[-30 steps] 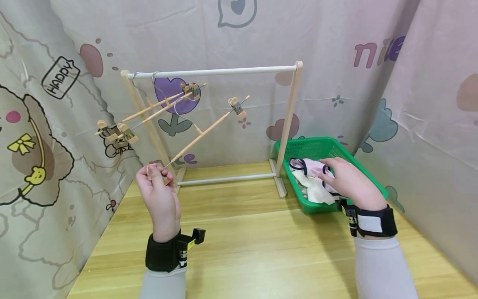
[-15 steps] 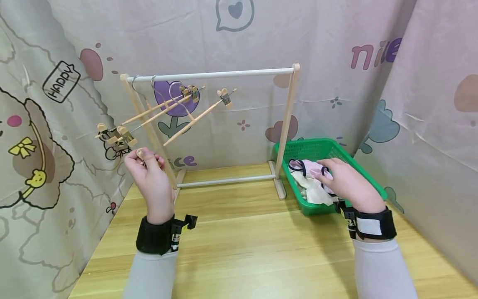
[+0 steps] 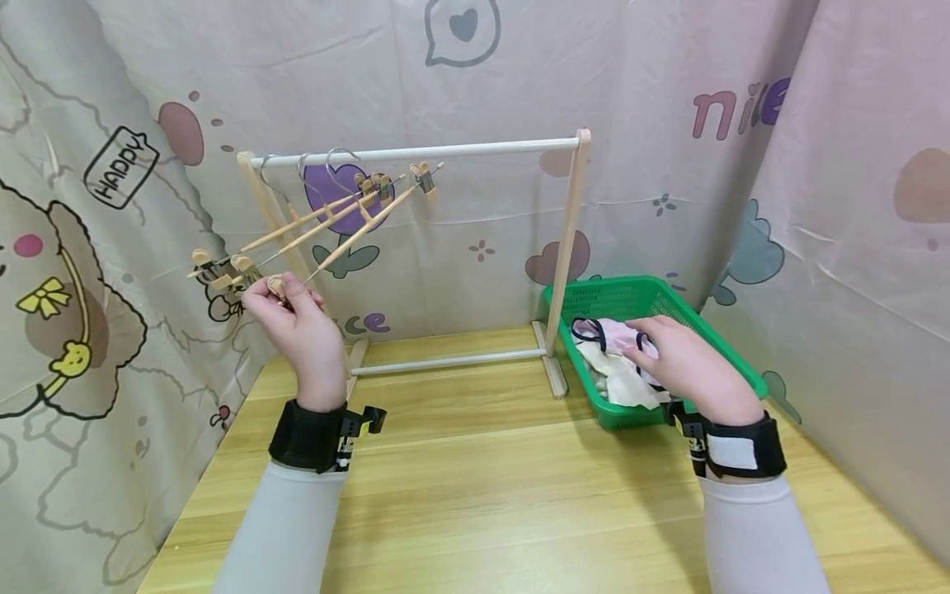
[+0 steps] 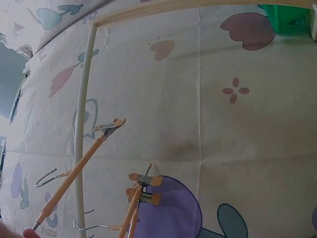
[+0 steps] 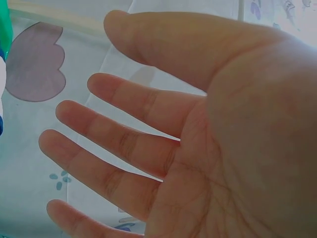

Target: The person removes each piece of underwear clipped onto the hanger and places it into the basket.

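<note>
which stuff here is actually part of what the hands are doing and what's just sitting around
In use:
left hand pinching hanger
rail
right hand over clothes
green basket

Idle:
two other hangers
cartoon curtain

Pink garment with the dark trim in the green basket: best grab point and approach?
Pinch the dark-trimmed edge of the pink garment from above. It lies uppermost in the green basket, whose walls block a side approach. The right hand hovers over it, fingers open.
</note>
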